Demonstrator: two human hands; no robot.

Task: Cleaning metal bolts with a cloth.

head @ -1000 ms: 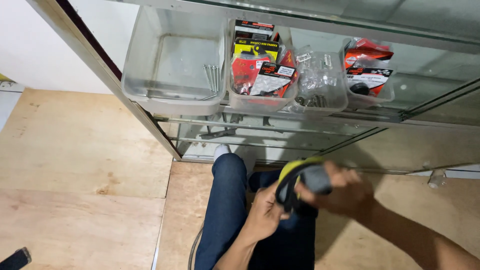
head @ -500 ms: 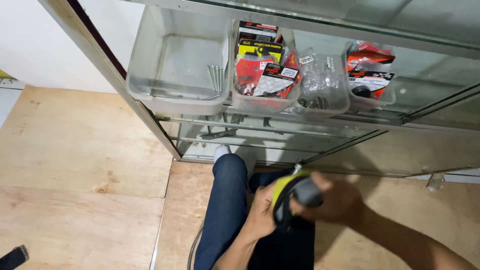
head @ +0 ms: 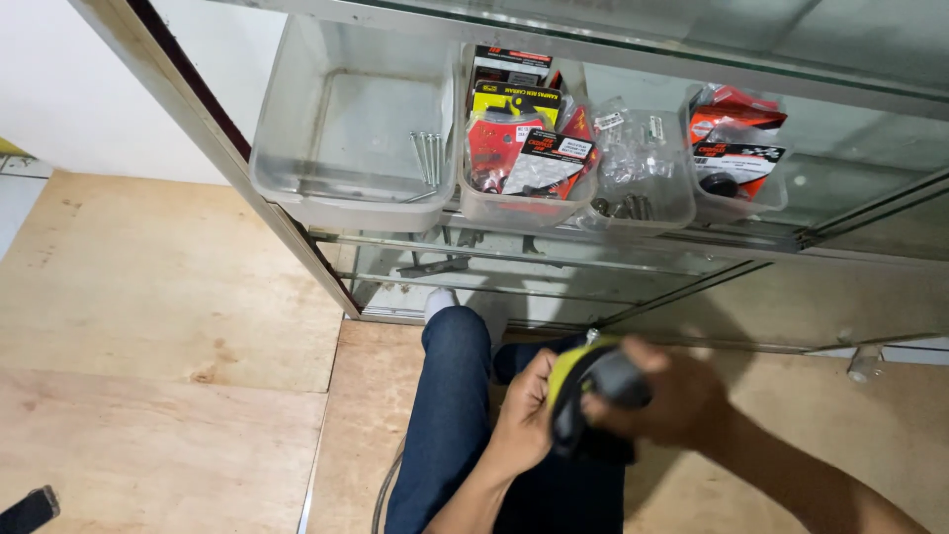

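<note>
My left hand [head: 522, 410] and my right hand [head: 672, 394] both grip a yellow, black and grey power tool [head: 591, 391] held over my lap. The left hand holds its yellow-black end, and the right hand wraps the grey part from the right. My legs in blue jeans [head: 450, 415] point toward a glass cabinet [head: 554, 267]. The tool is blurred, so its exact kind is unclear.
On the cabinet's glass shelf stand several clear plastic bins: a large one [head: 346, 129] holding a few long nails [head: 427, 156], one with red and black packets [head: 519, 148], one with bagged hardware [head: 638, 163], another with red packets [head: 736, 148]. Plywood floor [head: 148, 346] lies left.
The tool and both hands have shifted slightly down and right in view, and the cabinet bins have slid right as my head turned.
</note>
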